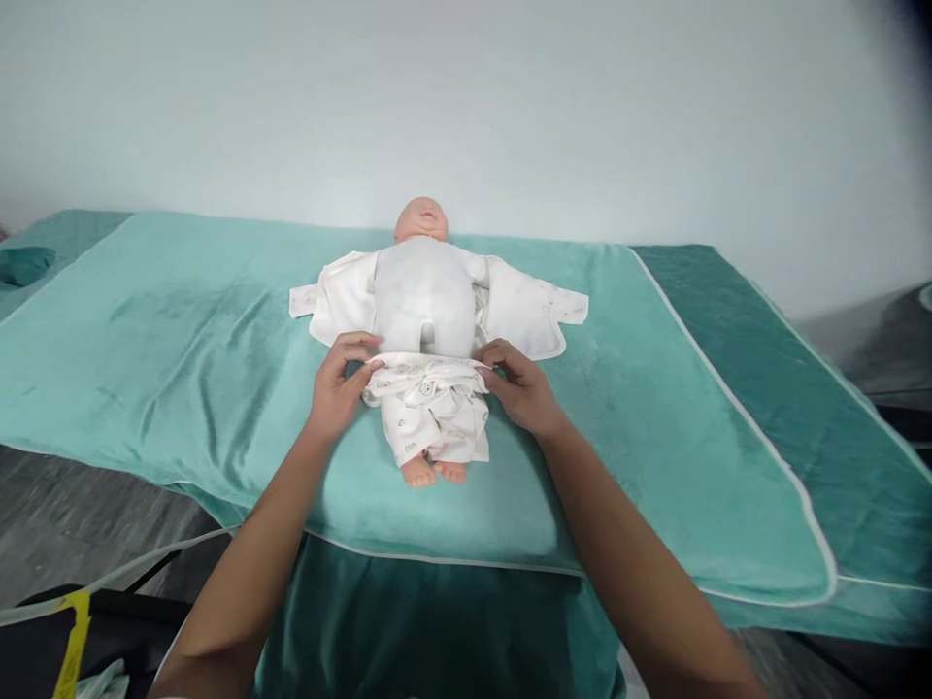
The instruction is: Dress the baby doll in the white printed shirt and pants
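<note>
A baby doll (424, 291) lies on its back, head at the far side and feet toward me. White printed baby pants (435, 413) cover its legs, with the waistband bunched at the upper thighs and both feet sticking out below. My left hand (344, 381) pinches the waistband at its left end. At the opposite end, my right hand (520, 383) grips the same waistband between thumb and fingers. A white baby shirt (525, 306) is spread open under the doll, its sleeves stretched out to both sides and the white cloth torso bare.
A light green sheet (218, 349) covers the bed beneath the doll, over a darker green cover (822, 388). A white wall (466, 107) rises behind. At lower left are a pale tube (146, 558), a yellow strap (71, 646) and a black surface.
</note>
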A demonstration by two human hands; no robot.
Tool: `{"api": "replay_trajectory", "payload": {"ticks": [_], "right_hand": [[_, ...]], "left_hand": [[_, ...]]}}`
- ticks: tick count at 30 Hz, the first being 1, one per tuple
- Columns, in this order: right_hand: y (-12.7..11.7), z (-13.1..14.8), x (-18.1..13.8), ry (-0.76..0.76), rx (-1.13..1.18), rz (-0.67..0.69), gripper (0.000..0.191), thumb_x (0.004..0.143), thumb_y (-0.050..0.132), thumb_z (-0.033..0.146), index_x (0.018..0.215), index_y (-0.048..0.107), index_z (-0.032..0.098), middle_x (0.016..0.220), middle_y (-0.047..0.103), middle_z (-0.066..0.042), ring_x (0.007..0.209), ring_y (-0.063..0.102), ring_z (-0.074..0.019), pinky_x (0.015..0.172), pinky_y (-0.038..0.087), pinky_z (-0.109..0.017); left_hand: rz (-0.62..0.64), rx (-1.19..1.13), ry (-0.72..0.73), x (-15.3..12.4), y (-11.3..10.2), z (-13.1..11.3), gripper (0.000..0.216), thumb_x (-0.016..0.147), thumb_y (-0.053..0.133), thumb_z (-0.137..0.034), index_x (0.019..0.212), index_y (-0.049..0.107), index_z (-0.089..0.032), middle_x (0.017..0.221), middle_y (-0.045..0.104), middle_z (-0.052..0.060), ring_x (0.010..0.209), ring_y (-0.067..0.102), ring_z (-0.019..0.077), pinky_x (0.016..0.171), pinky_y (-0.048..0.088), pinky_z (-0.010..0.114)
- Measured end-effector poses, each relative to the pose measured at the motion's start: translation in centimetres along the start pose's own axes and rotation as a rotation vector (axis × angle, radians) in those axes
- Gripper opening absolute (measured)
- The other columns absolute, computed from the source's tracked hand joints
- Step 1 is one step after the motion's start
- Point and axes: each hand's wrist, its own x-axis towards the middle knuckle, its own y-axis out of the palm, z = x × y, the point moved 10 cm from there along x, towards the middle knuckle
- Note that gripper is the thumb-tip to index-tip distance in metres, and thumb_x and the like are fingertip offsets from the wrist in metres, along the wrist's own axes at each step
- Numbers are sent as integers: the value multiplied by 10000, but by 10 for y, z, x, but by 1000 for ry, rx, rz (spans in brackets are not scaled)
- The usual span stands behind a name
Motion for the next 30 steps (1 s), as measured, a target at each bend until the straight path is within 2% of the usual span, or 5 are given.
{"api": "replay_trajectory", "payload": {"ticks": [6, 12, 15, 19, 30], "right_hand": [[-21, -17, 15, 124, 136, -296, 286, 884, 761, 443, 799, 577, 241, 847, 581, 11, 767, 499, -142, 713, 400, -300], [-21, -43, 42, 249, 256, -371, 333, 814, 805, 518, 821, 592, 262, 785, 546, 38, 599, 409, -110, 523, 333, -260], [-12, -59, 45, 364, 307, -258, 341, 811, 803, 542, 847, 606, 266, 717, 474, 50, 538, 329, -100, 463, 248, -256], [-3, -54, 44, 370, 188, -16, 386, 812, 800, 565, 792, 610, 230, 717, 470, 32, 600, 373, -110, 533, 310, -268], [6, -29, 37, 292, 81, 462, 370, 862, 758, 510, 729, 607, 199, 893, 552, -20, 865, 528, -183, 792, 420, -333]], "left_hand": [[-111, -148, -198, 33, 8, 25, 164, 888, 734, -301, 852, 595, -223, 1446, 629, 93, 1341, 606, 252, 1096, 475, 438], [-66, -152, -272, 66, 19, 47, 187, 890, 714, -321, 839, 559, -229, 1322, 705, 85, 1319, 615, 251, 1100, 460, 428], [-151, -143, -282, 69, 11, 62, 199, 888, 707, -335, 849, 541, -233, 1087, 734, 45, 1055, 676, 193, 930, 496, 332], [-194, -105, -356, 62, 4, 85, 246, 873, 714, -380, 847, 516, -235, 772, 542, -32, 716, 522, 128, 668, 403, 258], [-99, -33, -360, 59, 6, 96, 282, 904, 684, -429, 846, 488, -235, 763, 485, -33, 700, 447, 136, 642, 370, 258]]}}
